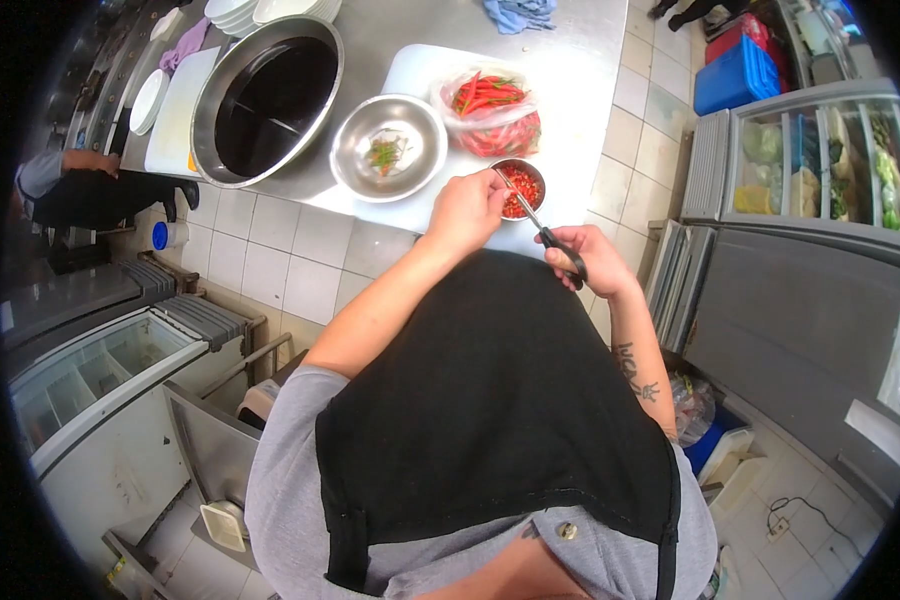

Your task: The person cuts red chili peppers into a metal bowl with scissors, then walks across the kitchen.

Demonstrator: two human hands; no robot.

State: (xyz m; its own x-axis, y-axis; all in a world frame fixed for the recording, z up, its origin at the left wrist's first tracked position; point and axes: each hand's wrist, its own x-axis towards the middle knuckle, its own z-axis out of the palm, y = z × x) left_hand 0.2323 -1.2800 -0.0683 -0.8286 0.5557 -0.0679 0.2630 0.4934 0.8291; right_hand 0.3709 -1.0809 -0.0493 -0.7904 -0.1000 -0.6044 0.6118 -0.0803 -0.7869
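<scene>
Right fingers [568,237] grip the stiff scissors [553,242] by the loops, left fingers [487,190] pinch something unclear, and these light, slick chilies [489,93] look best held stem-end!

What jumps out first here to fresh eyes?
Probably the bright red chillies in the clear bag, on the white board. Then the scissors in the right hand, blades over a small bowl of chopped red pieces. Left on the steel counter, a big basin of dark liquid.
</scene>
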